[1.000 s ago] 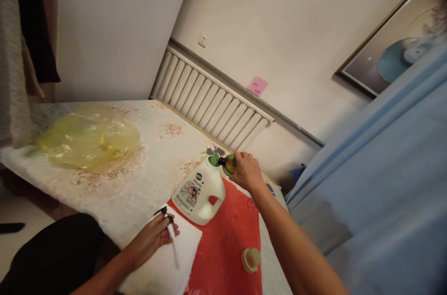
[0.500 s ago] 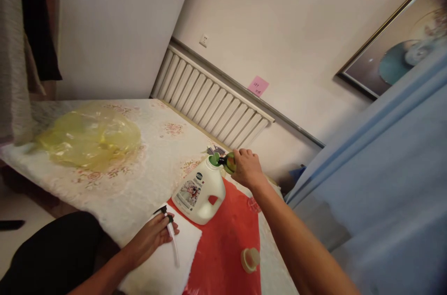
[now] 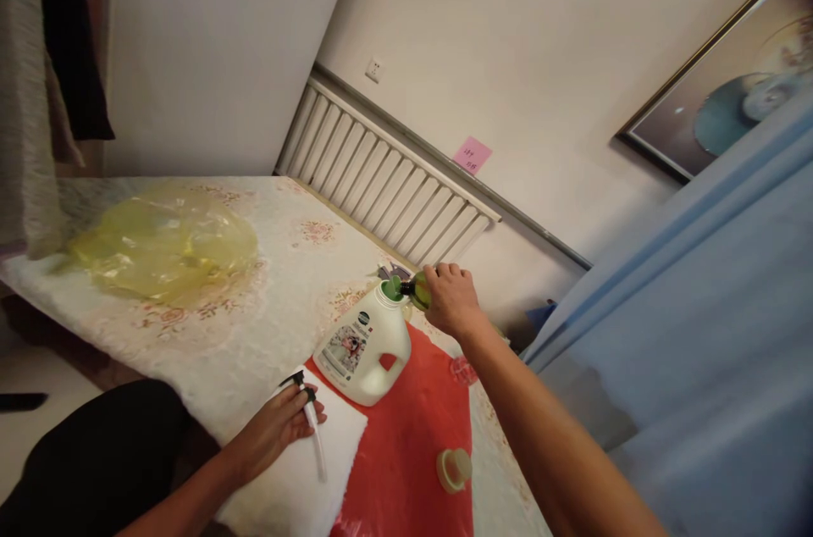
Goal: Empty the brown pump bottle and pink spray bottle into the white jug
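Observation:
My right hand point(image 3: 452, 296) is wrapped round a green bottle point(image 3: 420, 291), tipped so its dark neck lies at the mouth of a large white detergent jug point(image 3: 365, 346). A green spout insert point(image 3: 392, 289) shows in the jug's mouth. Whether liquid flows is too small to tell. The jug stands on a red sheet point(image 3: 416, 435), its handle towards me. My left hand point(image 3: 279, 427) grips a pump dispenser head point(image 3: 308, 407) with a black top, its pale tube hanging down over a white cloth point(image 3: 305, 478).
A pale cap point(image 3: 454, 470) sits on the red sheet, and a clear pinkish-red item point(image 3: 463, 371) lies at its right edge. Behind the jug is a grey spray trigger point(image 3: 394, 271). A yellow plastic bag point(image 3: 168, 245) covers the table's left part. A radiator point(image 3: 387, 168) lines the wall.
Both hands keep their holds, and the bottle stays tipped at the jug's mouth. Only a slight shift of the camera view shows.

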`<state>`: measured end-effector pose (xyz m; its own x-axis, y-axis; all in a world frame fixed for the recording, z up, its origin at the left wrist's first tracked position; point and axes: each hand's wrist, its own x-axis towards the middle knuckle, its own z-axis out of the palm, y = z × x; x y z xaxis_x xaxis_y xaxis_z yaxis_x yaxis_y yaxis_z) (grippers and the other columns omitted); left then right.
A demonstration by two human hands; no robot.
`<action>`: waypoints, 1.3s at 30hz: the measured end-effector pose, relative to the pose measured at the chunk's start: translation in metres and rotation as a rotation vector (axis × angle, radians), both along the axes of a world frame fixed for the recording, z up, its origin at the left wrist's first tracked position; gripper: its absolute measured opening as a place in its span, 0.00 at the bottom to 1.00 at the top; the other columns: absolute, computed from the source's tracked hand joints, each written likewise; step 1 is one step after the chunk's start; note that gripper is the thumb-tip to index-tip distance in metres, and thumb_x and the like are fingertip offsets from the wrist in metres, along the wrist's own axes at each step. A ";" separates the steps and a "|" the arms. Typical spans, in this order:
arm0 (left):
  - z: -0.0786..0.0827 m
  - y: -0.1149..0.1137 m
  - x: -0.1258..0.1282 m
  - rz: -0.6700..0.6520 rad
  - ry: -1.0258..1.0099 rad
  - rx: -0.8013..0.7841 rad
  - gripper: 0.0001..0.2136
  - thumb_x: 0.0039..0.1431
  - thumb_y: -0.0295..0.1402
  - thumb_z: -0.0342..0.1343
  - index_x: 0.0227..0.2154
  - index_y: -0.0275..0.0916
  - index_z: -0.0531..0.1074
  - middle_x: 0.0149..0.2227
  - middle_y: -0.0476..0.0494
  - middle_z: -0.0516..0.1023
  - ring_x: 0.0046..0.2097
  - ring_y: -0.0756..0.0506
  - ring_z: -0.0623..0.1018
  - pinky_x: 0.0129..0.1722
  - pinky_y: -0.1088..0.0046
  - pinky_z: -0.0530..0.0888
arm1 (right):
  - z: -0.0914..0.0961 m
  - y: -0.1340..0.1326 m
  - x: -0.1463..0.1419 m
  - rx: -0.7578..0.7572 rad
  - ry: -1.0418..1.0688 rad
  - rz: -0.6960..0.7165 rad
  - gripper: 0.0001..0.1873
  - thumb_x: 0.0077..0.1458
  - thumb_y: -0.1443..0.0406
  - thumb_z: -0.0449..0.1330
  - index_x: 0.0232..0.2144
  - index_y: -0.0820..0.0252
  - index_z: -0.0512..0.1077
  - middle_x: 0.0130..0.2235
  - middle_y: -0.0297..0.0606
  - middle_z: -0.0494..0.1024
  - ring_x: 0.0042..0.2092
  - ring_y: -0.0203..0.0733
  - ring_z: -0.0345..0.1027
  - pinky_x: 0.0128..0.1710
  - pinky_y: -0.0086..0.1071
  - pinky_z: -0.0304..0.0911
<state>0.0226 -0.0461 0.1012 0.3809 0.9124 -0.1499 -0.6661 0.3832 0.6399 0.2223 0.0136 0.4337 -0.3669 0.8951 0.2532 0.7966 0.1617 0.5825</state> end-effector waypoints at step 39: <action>0.007 -0.002 0.000 0.015 0.010 -0.020 0.19 0.51 0.45 0.68 0.39 0.39 0.71 0.36 0.41 0.81 0.40 0.42 0.81 0.37 0.71 0.75 | 0.018 -0.002 -0.028 0.069 -0.186 0.201 0.27 0.51 0.71 0.60 0.55 0.65 0.66 0.51 0.54 0.71 0.54 0.60 0.58 0.61 0.57 0.40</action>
<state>0.0223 -0.0484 0.1081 0.3658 0.9147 -0.1720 -0.6657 0.3863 0.6385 0.1947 0.0114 0.4516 -0.5814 0.7824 0.2231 0.6310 0.2605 0.7307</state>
